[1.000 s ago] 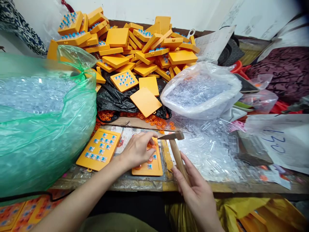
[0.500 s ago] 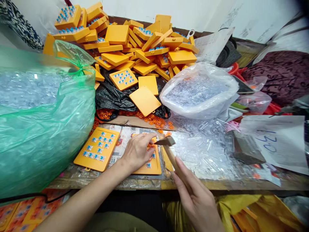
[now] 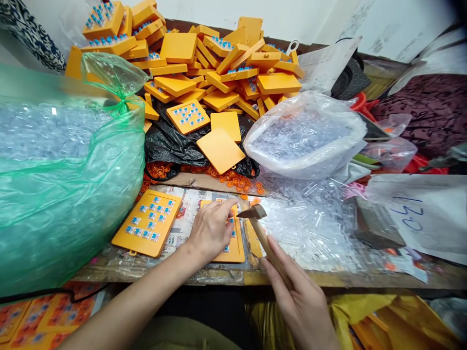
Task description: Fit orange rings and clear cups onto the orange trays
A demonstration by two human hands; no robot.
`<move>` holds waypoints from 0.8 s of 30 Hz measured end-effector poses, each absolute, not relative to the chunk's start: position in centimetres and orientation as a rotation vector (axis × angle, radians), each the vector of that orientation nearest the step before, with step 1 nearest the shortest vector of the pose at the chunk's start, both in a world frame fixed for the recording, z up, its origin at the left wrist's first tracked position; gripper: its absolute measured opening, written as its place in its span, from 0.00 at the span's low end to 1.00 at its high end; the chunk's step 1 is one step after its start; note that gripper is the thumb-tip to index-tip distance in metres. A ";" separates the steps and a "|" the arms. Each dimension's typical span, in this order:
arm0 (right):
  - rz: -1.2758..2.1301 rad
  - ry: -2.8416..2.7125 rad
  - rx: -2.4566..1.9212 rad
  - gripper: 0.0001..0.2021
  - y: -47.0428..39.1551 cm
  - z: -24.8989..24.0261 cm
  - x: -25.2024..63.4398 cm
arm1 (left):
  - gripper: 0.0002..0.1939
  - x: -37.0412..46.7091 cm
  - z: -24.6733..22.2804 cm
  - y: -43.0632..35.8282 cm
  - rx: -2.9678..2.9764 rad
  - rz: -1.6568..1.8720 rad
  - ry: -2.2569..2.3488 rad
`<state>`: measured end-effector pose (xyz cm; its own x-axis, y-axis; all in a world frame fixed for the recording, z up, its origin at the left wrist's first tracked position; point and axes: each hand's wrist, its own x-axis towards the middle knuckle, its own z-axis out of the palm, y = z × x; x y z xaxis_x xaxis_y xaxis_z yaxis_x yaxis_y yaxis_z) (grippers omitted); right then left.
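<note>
My right hand (image 3: 301,291) is wrapped round the wooden handle of a small hammer (image 3: 264,239). The hammer's metal head is raised just right of my left fingertips. Over a yellow plastic panel (image 3: 239,248) set with small blue-topped switches, my left hand (image 3: 211,228) has its fingers curled together. What they pinch, if anything, is hidden, and the hand covers most of that panel. To the left lies a second yellow panel (image 3: 129,239), face up with blue-topped switches in several rows.
Yellow panels are heaped in a pile (image 3: 178,46) at the back. A green bag (image 3: 73,209) of clear parts bulges at left; a white bag (image 3: 310,167) of clear pieces stands at right. Loose clear pieces (image 3: 310,233) and orange rings (image 3: 233,182) lie on the bench.
My left fingers have drawn closer together over the panel, covering the orange pieces seen there before. The hammer stays raised in my right hand. The whole view has shifted slightly.
</note>
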<state>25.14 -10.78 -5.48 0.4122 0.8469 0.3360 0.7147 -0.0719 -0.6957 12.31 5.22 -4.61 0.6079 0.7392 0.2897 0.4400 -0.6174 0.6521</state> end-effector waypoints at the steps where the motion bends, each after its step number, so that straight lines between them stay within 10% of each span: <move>1: 0.251 -1.257 -1.831 0.21 -10.7 -5.9 25.1 | 0.23 12.3 -4.7 5.2 2.312 0.791 0.900; 6: 0.438 -0.605 -1.666 0.29 -9.3 -6.3 25.0 | 0.06 13.8 -4.5 4.7 2.450 0.799 0.652; 24: 0.418 -0.319 -1.202 0.33 -8.6 -5.5 25.9 | 0.08 20.6 -3.9 1.4 2.558 0.090 0.227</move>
<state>25.86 -8.57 -5.53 0.8804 0.4739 0.0180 -0.1423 0.3002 -0.9432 20.61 1.42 -3.90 0.9834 0.1809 0.0167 0.1428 -0.8263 0.5448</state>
